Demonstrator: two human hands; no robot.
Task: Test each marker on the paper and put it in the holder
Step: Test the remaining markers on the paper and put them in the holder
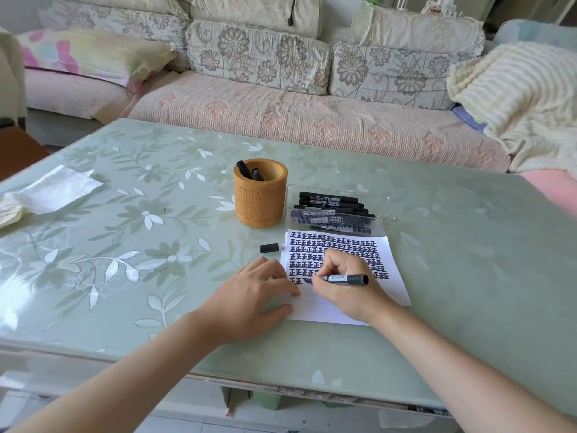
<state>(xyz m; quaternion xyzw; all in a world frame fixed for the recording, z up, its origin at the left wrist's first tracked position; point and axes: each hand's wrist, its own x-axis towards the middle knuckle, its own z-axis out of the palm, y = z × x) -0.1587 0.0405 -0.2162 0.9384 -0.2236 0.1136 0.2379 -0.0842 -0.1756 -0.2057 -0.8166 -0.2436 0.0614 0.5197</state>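
My right hand (345, 287) grips a black marker (346, 279), uncapped, its tip touching the white paper (395, 278) in the lowest row of black written characters. My left hand (249, 295) lies flat, fingers spread, on the paper's left edge. The marker's black cap (268, 248) lies on the table just left of the paper. Behind it stands an orange cylindrical holder (260, 198) with two black markers (249, 171) in it. A clear plastic tray (385, 204) to the holder's right holds several black markers (331, 207).
The glass table top (125, 245) has a green floral pattern. A crumpled white tissue (53, 190) lies at the far left. A sofa (296, 114) with cushions runs behind the table, with a cream blanket (515, 95) at the right.
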